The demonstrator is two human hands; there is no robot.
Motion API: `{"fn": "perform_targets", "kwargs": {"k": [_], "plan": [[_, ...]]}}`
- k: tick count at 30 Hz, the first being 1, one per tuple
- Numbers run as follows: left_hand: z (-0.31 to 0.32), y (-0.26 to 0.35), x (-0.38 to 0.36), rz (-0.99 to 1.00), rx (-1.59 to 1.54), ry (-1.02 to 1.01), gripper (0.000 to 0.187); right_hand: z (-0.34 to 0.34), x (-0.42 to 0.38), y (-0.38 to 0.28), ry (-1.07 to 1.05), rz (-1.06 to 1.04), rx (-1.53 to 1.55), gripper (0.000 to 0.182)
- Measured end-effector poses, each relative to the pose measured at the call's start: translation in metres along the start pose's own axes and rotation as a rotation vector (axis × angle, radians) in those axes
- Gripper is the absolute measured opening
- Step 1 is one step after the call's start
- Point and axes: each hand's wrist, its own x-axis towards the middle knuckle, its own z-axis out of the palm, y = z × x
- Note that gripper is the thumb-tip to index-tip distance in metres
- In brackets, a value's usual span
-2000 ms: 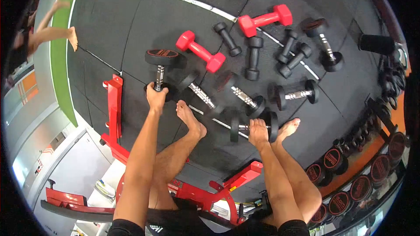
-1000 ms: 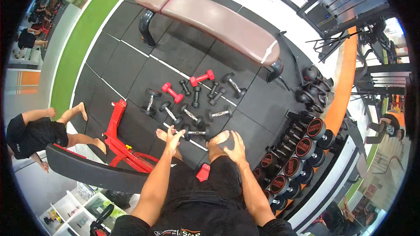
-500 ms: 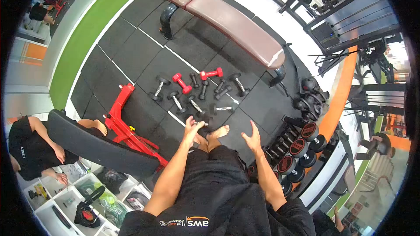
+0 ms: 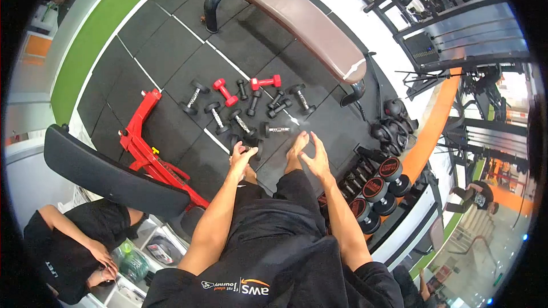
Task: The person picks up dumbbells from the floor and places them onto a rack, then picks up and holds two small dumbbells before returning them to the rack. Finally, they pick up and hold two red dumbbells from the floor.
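Observation:
My left hand (image 4: 242,161) is raised with curved, parted fingers, over a dark dumbbell near my foot. Nothing can be seen in its grasp. Facing it across a gap, my right hand (image 4: 316,158) is empty, with thumb and fingers apart, beside my other foot. Beyond my hands, several dumbbells lie on the black floor mat (image 4: 171,51). Two are red, one to the left (image 4: 225,92) and one farther right (image 4: 266,82). Others are small and black, such as this one (image 4: 254,103). Several have silver handles, including the one nearest between my hands (image 4: 278,129).
A brown padded bench (image 4: 302,20) stands beyond the dumbbells. To the left is a black bench pad (image 4: 114,174) on a red frame (image 4: 140,128). Racked dumbbells (image 4: 374,188) and kettlebells (image 4: 394,126) are at right. A seated person (image 4: 80,245) is at lower left.
The view has shifted, with the dumbbells now higher and farther left. My hands have come closer together, and one foot has stepped forward and right. The person at lower left has changed posture.

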Motion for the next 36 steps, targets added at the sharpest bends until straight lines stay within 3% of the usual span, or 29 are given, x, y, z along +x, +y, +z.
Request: {"fn": "perform_targets", "kwargs": {"k": [5,16,18,24,33,36], "plan": [[0.051,0.002,0.011,0.008,-0.188,0.067,0.096,-0.023,0.042,0.028,-0.135,-0.057,0.033,0.084],[0.19,0.036,0.009,-0.094,-0.434,0.161,0.101,-0.081,0.132,0.1,-0.435,-0.172,-0.129,0.08],[0.198,0.016,0.02,-0.082,-0.435,0.168,0.102,-0.087,0.142,0.106,-0.452,-0.157,-0.151,0.079],[0.19,-0.004,0.028,-0.035,-0.498,0.262,0.102,-0.078,0.151,0.121,-0.551,-0.11,-0.284,0.081],[0.15,-0.008,0.065,0.115,-0.563,0.261,0.103,-0.058,0.158,0.06,-0.457,-0.324,-0.271,0.081],[0.138,0.001,0.066,0.111,-0.442,0.28,0.103,-0.05,0.167,0.054,-0.446,-0.365,-0.29,0.081]]}}
